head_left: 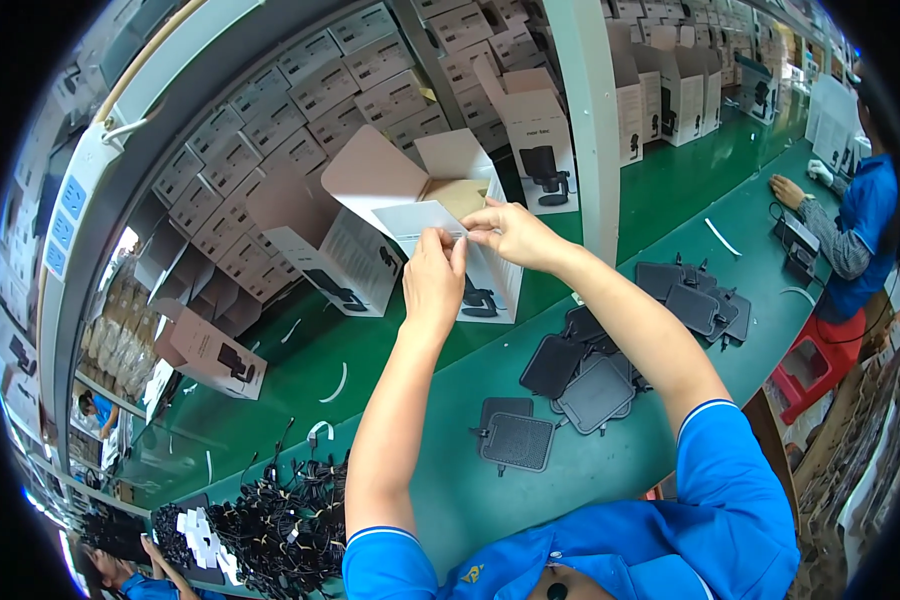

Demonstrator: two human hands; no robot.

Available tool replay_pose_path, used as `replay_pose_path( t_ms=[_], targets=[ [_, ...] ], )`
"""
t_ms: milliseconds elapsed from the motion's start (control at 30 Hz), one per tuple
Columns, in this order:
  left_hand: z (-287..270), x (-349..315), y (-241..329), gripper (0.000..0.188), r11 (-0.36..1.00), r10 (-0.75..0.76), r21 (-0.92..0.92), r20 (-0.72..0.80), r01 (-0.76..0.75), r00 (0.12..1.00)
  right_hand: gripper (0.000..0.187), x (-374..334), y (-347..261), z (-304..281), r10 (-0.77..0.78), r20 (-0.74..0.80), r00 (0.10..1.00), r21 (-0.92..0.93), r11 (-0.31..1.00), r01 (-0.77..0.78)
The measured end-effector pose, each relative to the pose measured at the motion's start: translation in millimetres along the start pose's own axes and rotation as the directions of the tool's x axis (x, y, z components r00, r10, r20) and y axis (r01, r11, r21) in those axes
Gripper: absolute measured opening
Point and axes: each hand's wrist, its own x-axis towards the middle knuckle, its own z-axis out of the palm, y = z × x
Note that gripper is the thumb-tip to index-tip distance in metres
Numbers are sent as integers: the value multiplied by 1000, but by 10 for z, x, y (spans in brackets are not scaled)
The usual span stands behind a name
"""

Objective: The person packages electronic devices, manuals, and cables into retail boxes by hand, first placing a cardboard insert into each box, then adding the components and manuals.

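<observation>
A white cardboard box (pixel 501 283) printed with a black device stands on the green bench, its top flaps up. Brown cardboard (pixel 457 196) shows inside its mouth. My left hand (pixel 434 278) pinches the near edge of the box's front flap (pixel 417 218). Close beside it, the fingertips of my right hand (pixel 519 236) are closed on the same flap near its right corner. Whether anything small sits between the fingers is hidden. Just left of this box stands another open white box (pixel 353 262).
Black flat pads (pixel 598 390) lie in loose piles on the green bench (pixel 440 420). A heap of black cables (pixel 295 520) is at the lower left. More boxes (pixel 538 140) stand beyond, around a white post (pixel 585 120). At the right, a co-worker (pixel 860 220) sits near a red stool (pixel 818 362).
</observation>
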Motion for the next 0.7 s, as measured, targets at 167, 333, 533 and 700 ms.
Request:
replay_pose_path(
  t_ms=[167,333,533,700],
  targets=[
    [162,-6,36,14,968,127,233,-117,-97,985,17,-38,5,2,10,-36,999,66,998,-8],
    [312,-1,54,13,895,182,435,-152,-100,971,18,-62,9,17,11,-26,1000,51,999,-9],
    [385,51,61,11,837,215,536,-143,-108,966,22,-90,72,11,25,-54,998,5,1000,-25],
    [257,77,-9,10,921,146,382,-172,-70,974,19,-141,187,-30,-37,-141,989,35,998,42]
  ],
)
